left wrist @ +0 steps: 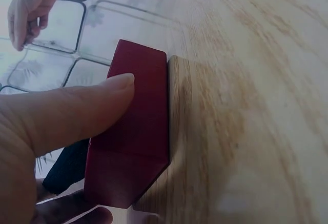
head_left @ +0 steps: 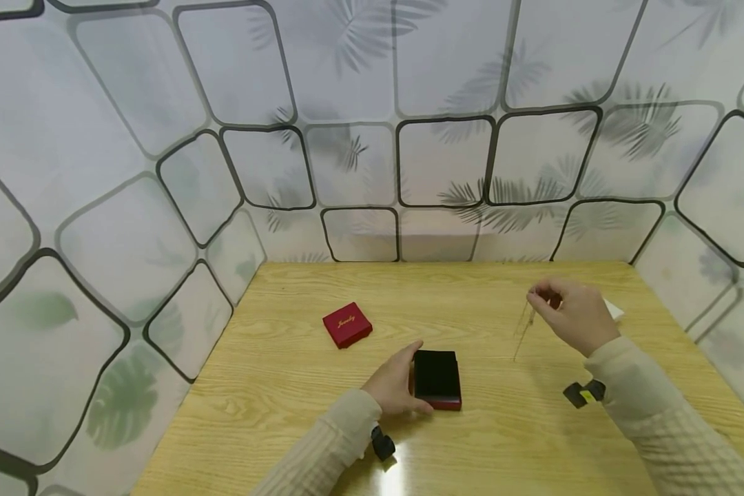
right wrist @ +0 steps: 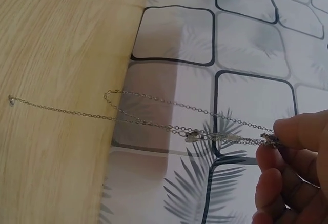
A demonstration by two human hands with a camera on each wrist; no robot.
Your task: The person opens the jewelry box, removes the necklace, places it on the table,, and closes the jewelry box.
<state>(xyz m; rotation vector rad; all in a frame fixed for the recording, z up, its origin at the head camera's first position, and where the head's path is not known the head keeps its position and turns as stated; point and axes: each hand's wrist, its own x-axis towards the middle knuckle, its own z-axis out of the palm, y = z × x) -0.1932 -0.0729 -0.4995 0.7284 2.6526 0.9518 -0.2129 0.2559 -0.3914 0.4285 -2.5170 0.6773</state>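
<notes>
My left hand (head_left: 393, 386) holds the jewelry box base (head_left: 437, 380) on the table, its thumb (left wrist: 102, 98) against the dark red side and other fingers round the far side. A black insert fills the top of the base. Off to the right and raised above the table, my right hand (head_left: 572, 315) pinches a thin silver chain necklace (right wrist: 192, 136) between thumb and fingertips. The chain hangs in loops with one longer strand, and a small clasp shows along it. Left of the base lies the red lid (head_left: 347, 325), with gold lettering on top.
The wooden table (head_left: 273, 427) meets a patterned curtain (head_left: 353, 165) at its back and sides. A white flat thing (head_left: 614, 310) lies partly hidden behind my right hand. Dark camera mounts (head_left: 382, 443) sit at both wrists.
</notes>
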